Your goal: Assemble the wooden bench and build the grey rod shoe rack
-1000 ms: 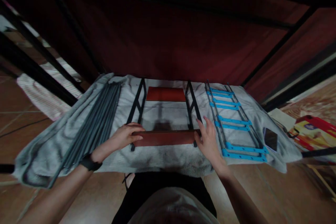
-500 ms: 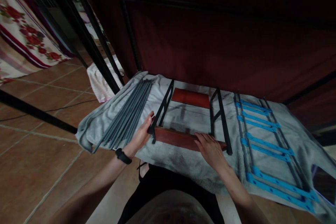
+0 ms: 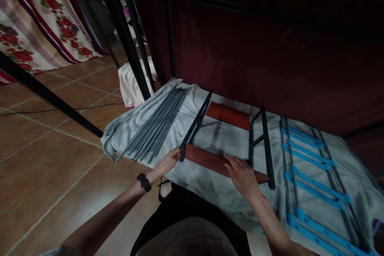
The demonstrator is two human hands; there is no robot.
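A small frame lies on a grey towel [image 3: 207, 182]: two black metal side pieces [image 3: 195, 126] joined by a near reddish-brown wooden board [image 3: 210, 160] and a far board [image 3: 228, 115]. My left hand [image 3: 170, 160] is closed round the near left end of the frame, where the black side piece meets the near board. My right hand [image 3: 242, 176] rests on top of the near board towards its right end, fingers stretched flat. A black band sits on my left wrist.
A bundle of grey rods [image 3: 156, 126] lies on the towel's left part. Blue plastic bars on thin dark rods [image 3: 312, 168] lie on its right. Behind stands dark red cloth on a black tube frame [image 3: 126, 44]. Tiled floor and a flowered cloth [image 3: 36, 28] are at left.
The view has swung left, bringing floor and flowered cloth in. My left hand shifted from the board's top to the frame's left corner. My right hand moved from the board's right end onto its top.
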